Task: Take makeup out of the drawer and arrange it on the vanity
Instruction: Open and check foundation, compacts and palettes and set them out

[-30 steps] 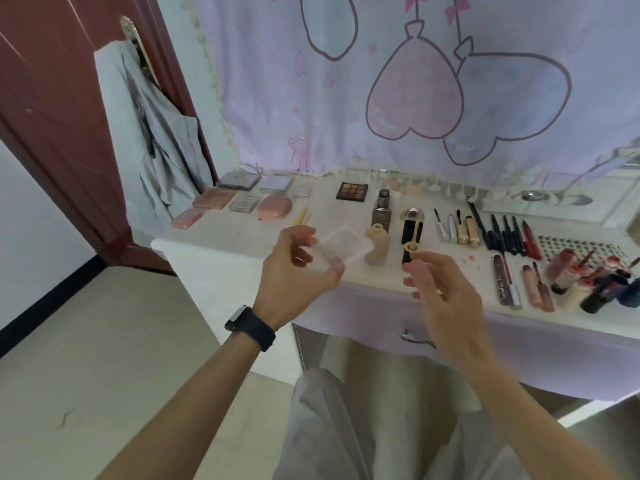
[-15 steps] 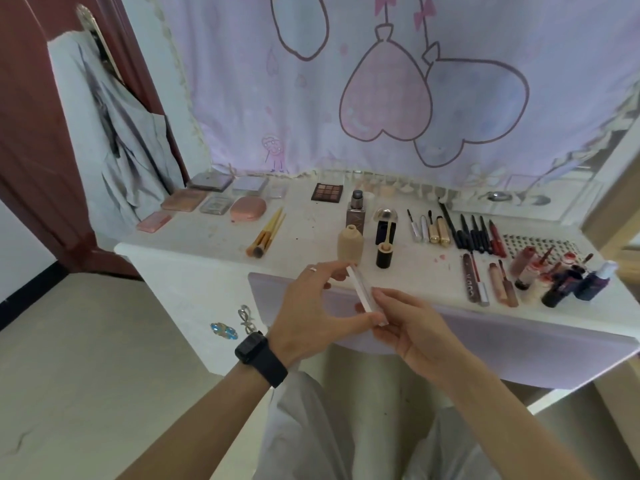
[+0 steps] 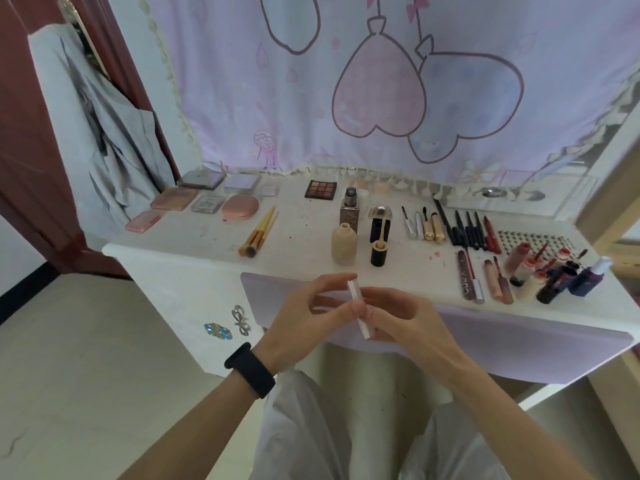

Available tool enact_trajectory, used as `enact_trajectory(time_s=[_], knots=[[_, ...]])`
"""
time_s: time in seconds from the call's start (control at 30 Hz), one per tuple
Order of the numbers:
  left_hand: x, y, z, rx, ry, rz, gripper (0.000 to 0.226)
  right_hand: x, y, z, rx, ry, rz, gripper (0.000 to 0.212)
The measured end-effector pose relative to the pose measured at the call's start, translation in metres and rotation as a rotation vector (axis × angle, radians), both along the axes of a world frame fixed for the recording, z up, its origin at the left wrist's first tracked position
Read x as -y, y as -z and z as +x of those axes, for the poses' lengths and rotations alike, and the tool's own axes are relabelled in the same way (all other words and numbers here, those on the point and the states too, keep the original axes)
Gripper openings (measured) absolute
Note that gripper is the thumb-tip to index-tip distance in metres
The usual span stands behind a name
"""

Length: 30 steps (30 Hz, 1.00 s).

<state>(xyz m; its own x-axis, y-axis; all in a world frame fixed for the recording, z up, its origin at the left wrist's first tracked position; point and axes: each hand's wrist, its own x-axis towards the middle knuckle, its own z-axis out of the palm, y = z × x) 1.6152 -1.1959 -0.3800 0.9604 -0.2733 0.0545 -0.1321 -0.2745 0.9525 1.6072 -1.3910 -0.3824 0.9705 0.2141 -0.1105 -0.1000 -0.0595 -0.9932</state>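
The thin clear case (image 3: 359,308) sat between both hands; the left hand (image 3: 304,320) and right hand (image 3: 412,320) each pinched it.

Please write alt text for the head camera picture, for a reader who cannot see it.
The left hand and right hand hold a thin clear case edge-on before a white vanity. On its top lie compacts, brushes, bottles and pencils in rows.

Cannot see the face of the case (image 3: 354,291), edge-on, partly behind the left hand (image 3: 304,320); cannot read labels on blurred bottles (image 3: 557,282), right; door (image 3: 20,133) cut off left.
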Motion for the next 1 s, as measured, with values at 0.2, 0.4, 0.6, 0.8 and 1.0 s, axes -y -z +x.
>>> enact_trajectory(time_s=[0.2, 0.4, 0.6, 0.8, 1.0], knots=[[0.001, -0.004, -0.004, -0.157, -0.042, -0.213, 0.042, -0.004, 0.006, -0.004, 0.074, 0.028, 0.002, 0.05], [-0.001, 0.003, -0.006, -0.225, -0.056, -0.314, 0.041, -0.01, 0.008, -0.009, 0.035, 0.055, 0.066, 0.046], [-0.004, 0.014, -0.009, -0.348, -0.058, -0.526, 0.053, -0.01, 0.007, -0.01, -0.062, 0.106, 0.196, 0.04], [-0.017, 0.026, -0.007, -0.533, -0.002, -0.732, 0.046, -0.011, 0.006, -0.008, -0.244, 0.147, 0.312, 0.04], [-0.04, 0.025, 0.001, -0.599, 0.073, -0.526, 0.055, -0.005, 0.013, -0.011, -0.429, 0.187, 0.416, 0.042]])
